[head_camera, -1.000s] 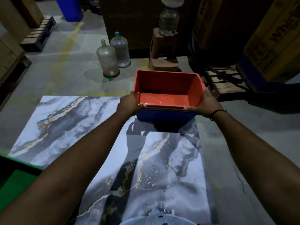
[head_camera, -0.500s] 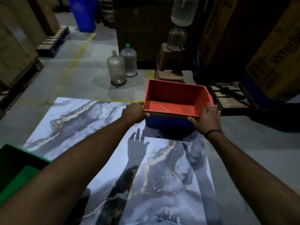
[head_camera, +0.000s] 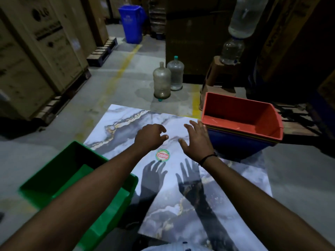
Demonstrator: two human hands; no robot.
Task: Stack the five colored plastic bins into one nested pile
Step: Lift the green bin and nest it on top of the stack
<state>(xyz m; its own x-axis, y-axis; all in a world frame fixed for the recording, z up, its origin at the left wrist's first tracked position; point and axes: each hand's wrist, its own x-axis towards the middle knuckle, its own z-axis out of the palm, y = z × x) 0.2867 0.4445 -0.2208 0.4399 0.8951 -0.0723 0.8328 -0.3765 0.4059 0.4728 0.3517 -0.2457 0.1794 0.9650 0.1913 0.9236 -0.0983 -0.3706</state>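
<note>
A nested pile of bins stands at the far right corner of the marble-patterned sheet (head_camera: 126, 124): a red bin (head_camera: 241, 117) on top, thin coloured rims under it, a blue bin (head_camera: 237, 144) at the bottom. A green bin (head_camera: 59, 171) sits alone at the near left, partly behind my left forearm. Over the middle of the sheet hover both hands, holding nothing. My left hand (head_camera: 151, 137) has loosely curled fingers. My right hand (head_camera: 196, 140) is spread, just left of the pile and not gripping it.
Two large water jugs (head_camera: 161, 79) stand on the concrete floor beyond the sheet. A brown stool with a bottle (head_camera: 220, 73) is behind the pile. Cardboard boxes on pallets (head_camera: 36, 51) line the left side; a blue trash bin (head_camera: 131, 24) stands far back.
Both hands have let go of the nested pile and pulled back to the left over the sheet. The view has swung left, bringing the green bin into sight.
</note>
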